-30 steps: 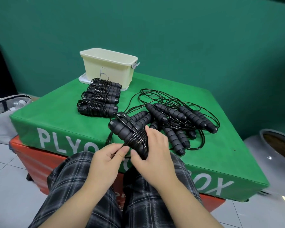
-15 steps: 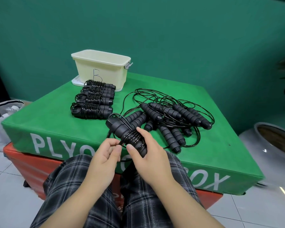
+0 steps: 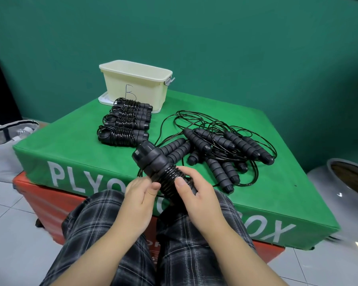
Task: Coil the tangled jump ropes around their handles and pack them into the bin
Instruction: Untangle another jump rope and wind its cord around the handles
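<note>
Now, from the head view, the right hand [image 3: 196, 190] grips a rope bundle [image 3: 163, 172] over the box [image 3: 74, 145] edge while the left hand [image 3: 142, 191] pinches cord against its coils; winding looks nearly finished. Next, I judge, the tail needs tucking before laying it by four coiled ropes [image 3: 125, 124] near the bin [image 3: 135, 83]; the tangle [image 3: 219, 149] waits.

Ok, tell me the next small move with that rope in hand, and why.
Probably tuck the last loose bit of cord under the wraps. The right hand grips the rope bundle, whose cord is already wound tightly round the handles, and the left hand pinches at the coil's edge. It can then join the four coiled ropes in front of the bin.
</note>
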